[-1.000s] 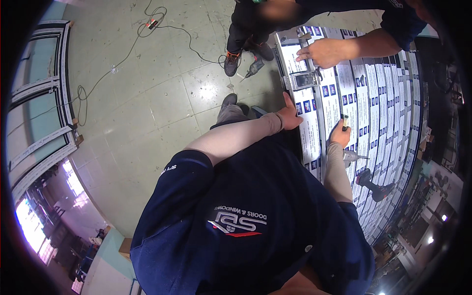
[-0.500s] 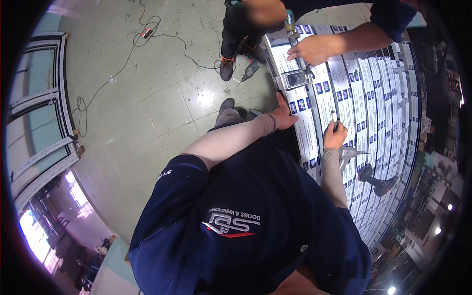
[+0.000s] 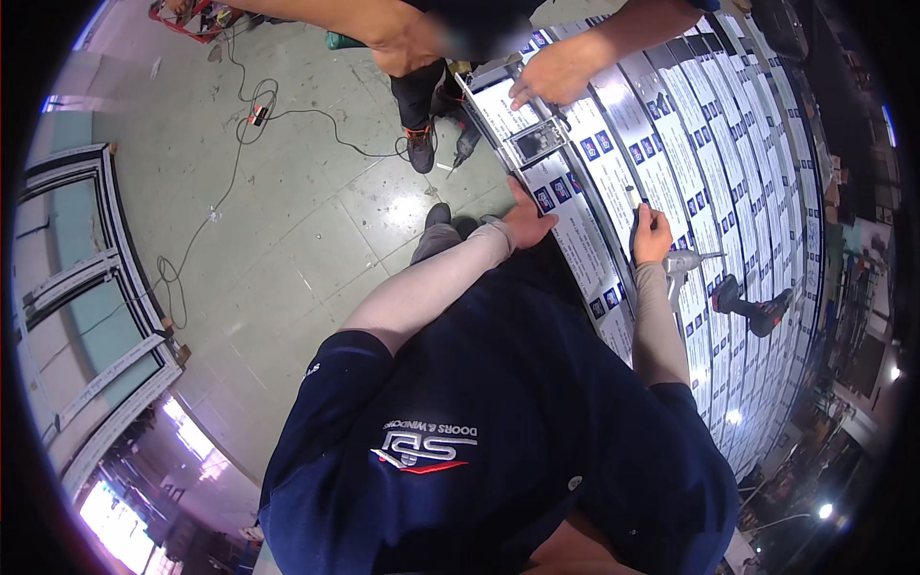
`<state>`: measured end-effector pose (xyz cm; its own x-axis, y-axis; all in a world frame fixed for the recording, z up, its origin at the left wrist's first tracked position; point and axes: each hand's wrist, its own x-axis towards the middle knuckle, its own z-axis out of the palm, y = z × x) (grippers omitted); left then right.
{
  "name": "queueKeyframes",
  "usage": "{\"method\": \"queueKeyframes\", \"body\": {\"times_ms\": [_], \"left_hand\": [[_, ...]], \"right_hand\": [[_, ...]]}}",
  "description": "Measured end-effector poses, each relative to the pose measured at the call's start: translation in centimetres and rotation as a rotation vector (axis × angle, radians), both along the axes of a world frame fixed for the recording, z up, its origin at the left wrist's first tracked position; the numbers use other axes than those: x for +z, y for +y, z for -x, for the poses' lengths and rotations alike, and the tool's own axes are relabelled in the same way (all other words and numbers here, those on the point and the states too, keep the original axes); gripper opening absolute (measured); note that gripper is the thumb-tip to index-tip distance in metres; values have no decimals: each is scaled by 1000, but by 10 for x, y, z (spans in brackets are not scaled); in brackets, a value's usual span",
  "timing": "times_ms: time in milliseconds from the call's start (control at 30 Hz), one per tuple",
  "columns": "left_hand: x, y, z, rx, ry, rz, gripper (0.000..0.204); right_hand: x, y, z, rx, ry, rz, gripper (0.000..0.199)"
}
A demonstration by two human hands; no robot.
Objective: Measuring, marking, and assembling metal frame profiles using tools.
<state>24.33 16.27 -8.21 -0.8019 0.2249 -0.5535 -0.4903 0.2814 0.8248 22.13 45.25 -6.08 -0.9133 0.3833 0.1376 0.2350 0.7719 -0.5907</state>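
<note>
Profiles wrapped in white film with blue labels lie side by side across the tabletop, running from the upper middle of the view down to the lower right. Our left hand lies flat on the near edge of the nearest profile, fingers spread and thumb out, gripping nothing. Our right hand is curled into a fist around a slim dark tool with a pale tip, held upright over the seam between two profiles; we cannot tell what kind of tool it is. Both forearms wear pale sleeves below a dark blue shirt.

Just beside the right hand, lower right, a grey power drill lies on the profiles. Further right, well apart from the hand, lies a dark drill with a red part.

Near the far end of the nearest profile, a rectangular metal fitting sits on its face. Another person's hand presses on the profiles just beyond it, and that person's second hand hangs above the floor. Their dark shoe stands on the grey floor, with another drill lying beside it. A black cable loops over the floor; window frames lean at the left.
</note>
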Motion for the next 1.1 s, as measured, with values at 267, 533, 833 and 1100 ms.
{"method": "queueKeyframes", "body": {"times_ms": [267,533,833,1100], "left_hand": [[-38,8,-4,-18,262,-116,62],[-18,1,2,-156,118,-124,55],[-46,12,-7,-153,155,-150,51],[-41,10,-2,-119,104,-238,53]], "right_hand": [[7,-21,13,-186,2,-100,50],[3,-19,14,-190,-3,-93,51],[1,-18,9,-144,15,-99,51],[-6,-11,12,-138,53,-78,50]]}}
